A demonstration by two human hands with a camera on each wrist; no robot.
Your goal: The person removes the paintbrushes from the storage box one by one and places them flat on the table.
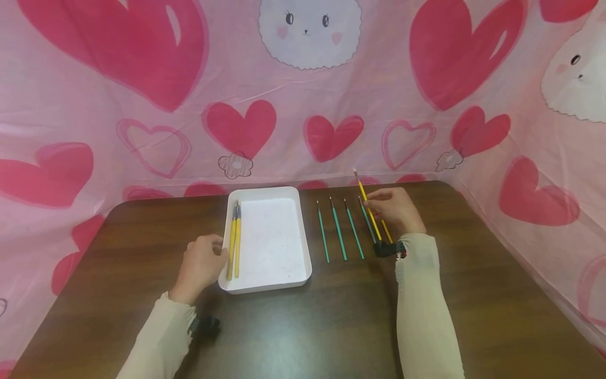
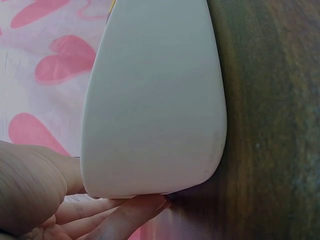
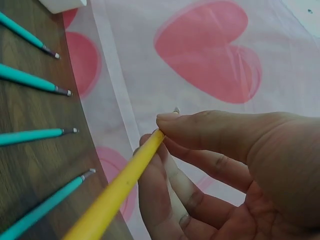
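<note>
Beige sleeves [image 1: 426,316] are covering both forearms at the near side, and dark wrist cameras [image 1: 206,326] are sitting at the cuffs. Brown wood-look table [image 1: 284,337] is stretching out beneath everything. Left hand [image 1: 199,268] is gripping the near part of the white tray's left side, thumb at the rim, fingers against the outside; grasp is narrow. White tray [image 1: 272,242] is resting on the table, left of centre. Two yellow brushes [image 1: 238,247] are lying side by side inside it, along the left wall, bristle ends pointing away from the person.

Four teal brushes [image 1: 338,229] are lying on the table right of the tray, in a spaced row, bristle ends also facing away. Right hand [image 1: 393,208] is pinching a yellow brush [image 1: 363,195] between thumb and fingers, holding it above the table near the rightmost teal one, bristles pointing up and away. Another yellow piece [image 1: 386,231], probably a brush handle, is showing below that hand; the rest is hidden.

Pink backdrop [image 1: 289,87] is hanging behind the table, showing red hearts [image 1: 243,123] and a white animal face [image 1: 310,31].
</note>
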